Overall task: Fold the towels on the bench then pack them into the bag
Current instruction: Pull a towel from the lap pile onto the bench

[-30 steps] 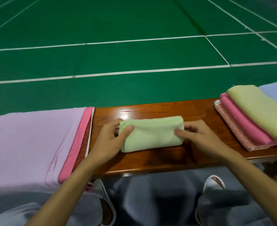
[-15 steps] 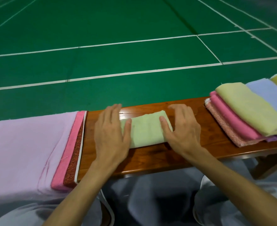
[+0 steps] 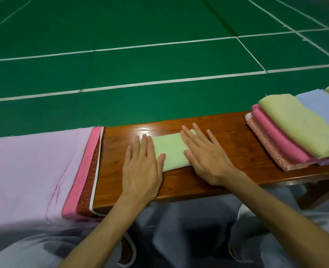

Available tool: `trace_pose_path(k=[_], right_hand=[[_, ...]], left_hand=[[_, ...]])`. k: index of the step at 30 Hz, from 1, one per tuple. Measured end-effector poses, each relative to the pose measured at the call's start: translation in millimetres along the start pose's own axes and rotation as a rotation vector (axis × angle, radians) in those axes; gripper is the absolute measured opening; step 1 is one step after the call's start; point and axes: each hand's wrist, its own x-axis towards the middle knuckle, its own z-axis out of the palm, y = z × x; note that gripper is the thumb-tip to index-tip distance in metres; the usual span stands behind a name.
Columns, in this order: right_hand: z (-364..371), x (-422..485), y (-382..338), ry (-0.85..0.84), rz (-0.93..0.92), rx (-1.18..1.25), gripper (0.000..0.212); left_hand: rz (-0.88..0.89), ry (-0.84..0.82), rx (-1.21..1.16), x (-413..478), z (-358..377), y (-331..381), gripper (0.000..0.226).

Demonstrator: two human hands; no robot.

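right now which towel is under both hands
The small folded light green towel mid-bench, pressed flat by left hand and right hand; the other towels sit untouched in piles at either end.

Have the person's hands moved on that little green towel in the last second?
Yes. Both the left hand and right hand went from pinching the green towel's ends to lying flat on it, fingers pointing toward the bench's far edge.

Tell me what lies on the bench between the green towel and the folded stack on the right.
Only the right hand and bare bench wood, per the head view.
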Motion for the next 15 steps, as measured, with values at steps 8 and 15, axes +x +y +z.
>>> trace_pose_path(k=[8, 15], right_hand=[[1, -5, 18, 0.038, 0.111, 0.326, 0.058], [-36, 9, 15, 0.185, 0.605, 0.574, 0.054]], left_hand=[[-0.162, -0.011, -0.286, -10, -6, -16, 0.079], [-0.422, -0.068, -0.227, 9, -43, -38, 0.090]])
